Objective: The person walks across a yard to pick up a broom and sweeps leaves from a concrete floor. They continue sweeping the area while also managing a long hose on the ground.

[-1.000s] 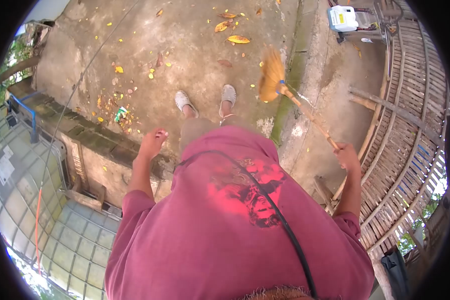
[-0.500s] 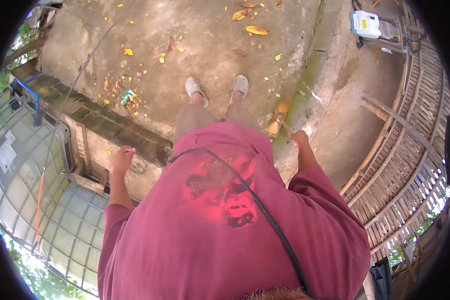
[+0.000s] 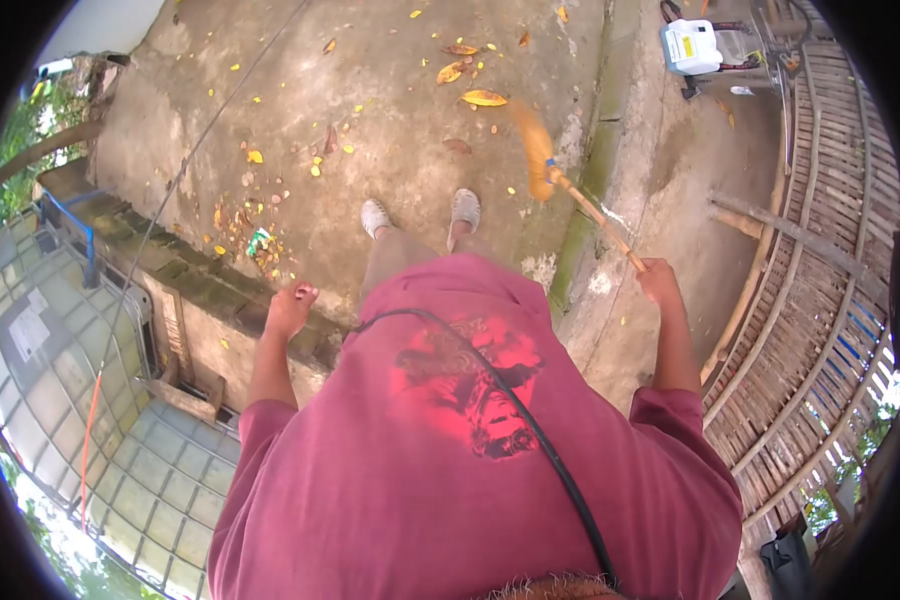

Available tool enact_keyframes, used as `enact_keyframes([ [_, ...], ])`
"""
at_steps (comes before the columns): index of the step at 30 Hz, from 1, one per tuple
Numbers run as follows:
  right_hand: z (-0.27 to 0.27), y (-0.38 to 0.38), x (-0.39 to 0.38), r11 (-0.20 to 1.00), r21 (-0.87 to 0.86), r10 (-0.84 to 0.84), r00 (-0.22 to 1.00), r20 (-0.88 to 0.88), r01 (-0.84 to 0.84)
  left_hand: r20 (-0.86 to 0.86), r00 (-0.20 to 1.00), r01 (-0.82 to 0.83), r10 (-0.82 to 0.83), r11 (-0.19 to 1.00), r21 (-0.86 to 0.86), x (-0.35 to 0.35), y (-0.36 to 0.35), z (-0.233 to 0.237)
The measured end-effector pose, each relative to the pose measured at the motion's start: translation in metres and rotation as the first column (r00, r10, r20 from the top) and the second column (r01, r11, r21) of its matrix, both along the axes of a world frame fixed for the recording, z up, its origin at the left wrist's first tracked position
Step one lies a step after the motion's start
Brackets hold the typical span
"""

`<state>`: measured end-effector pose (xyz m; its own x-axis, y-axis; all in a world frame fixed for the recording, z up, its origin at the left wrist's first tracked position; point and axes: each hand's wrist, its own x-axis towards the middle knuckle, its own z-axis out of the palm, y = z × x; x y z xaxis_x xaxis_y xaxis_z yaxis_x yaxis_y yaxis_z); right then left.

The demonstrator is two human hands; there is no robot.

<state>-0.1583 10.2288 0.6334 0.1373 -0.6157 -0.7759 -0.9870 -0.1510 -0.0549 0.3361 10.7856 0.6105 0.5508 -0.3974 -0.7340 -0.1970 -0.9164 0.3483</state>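
My right hand (image 3: 658, 282) is wrapped round the end of the wooden handle of a broom (image 3: 598, 214). The broom slants forward and inward, its fan of orange-brown bristles (image 3: 537, 150) low over the concrete ahead of my right shoe and blurred by motion. A blue binding (image 3: 551, 170) shows where handle and bristles join. A large yellow-brown leaf (image 3: 484, 98) lies just beside the tips of the bristles. My left hand (image 3: 290, 308) hangs at my left side with its fingers curled in and nothing visible in them, close to the low block wall.
Scattered leaves and a green-white wrapper (image 3: 259, 241) lie on the concrete floor (image 3: 390, 60). A mossy kerb (image 3: 595, 165) runs along the right. Caged water tanks (image 3: 45, 320) stand at left, a bamboo slat fence (image 3: 820, 280) at right, and a white-and-blue container (image 3: 692, 47) at back right.
My right hand has moved outward and forward, and the broom has swung from beside the kerb out over the floor ahead. My left hand has shifted slightly inward.
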Motion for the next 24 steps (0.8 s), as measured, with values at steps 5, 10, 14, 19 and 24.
enact_keyframes([
  [5, -0.136, -0.05, -0.018, 0.979, -0.176, 0.08, 0.989, -0.124, -0.101, -0.006, 0.992, -0.124, 0.125, 0.988, 0.087, -0.044, 0.05, 0.006],
  [10, -0.255, 0.02, 0.103, 0.893, -0.112, 0.447, 0.888, 0.11, -0.436, -0.067, 0.977, -0.186, 0.202, 0.963, 0.198, -0.092, 0.096, 0.034],
  [14, -0.245, 0.073, 0.21, 0.887, 0.126, 0.403, 0.878, 0.257, -0.444, -0.041, 0.986, -0.147, 0.161, 0.96, 0.237, -0.11, 0.107, 0.05],
  [19, -0.156, 0.093, 0.241, 0.913, 0.309, 0.118, 0.898, 0.425, -0.266, -0.058, 0.965, -0.241, 0.256, 0.951, 0.196, -0.097, 0.09, 0.056],
  [24, -0.108, 0.042, 0.135, 0.967, 0.212, 0.065, 0.943, 0.325, -0.14, -0.022, 0.953, -0.302, 0.304, 0.952, 0.056, -0.064, 0.075, 0.042],
])
